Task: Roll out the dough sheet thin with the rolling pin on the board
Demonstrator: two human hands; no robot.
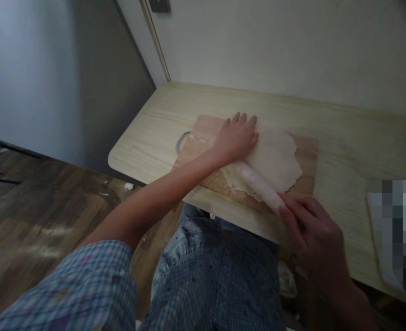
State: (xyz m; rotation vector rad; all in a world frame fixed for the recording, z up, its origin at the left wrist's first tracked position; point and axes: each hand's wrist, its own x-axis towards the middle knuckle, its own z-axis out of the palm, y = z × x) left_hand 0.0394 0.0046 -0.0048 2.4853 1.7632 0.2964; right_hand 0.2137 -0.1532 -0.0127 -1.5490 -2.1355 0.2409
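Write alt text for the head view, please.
The right hand grips one end of a rolling pin on flattened dough; the left hand is near the other end. The dough lies on a wooden board on a pale table.

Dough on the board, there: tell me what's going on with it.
A person has a rolling pin lying across the dough. The right hand grips its near end; the left hand is palm-down toward its far end, and what that palm touches is hidden. The dough is a flat, ragged-edged sheet on a wooden board on the table.
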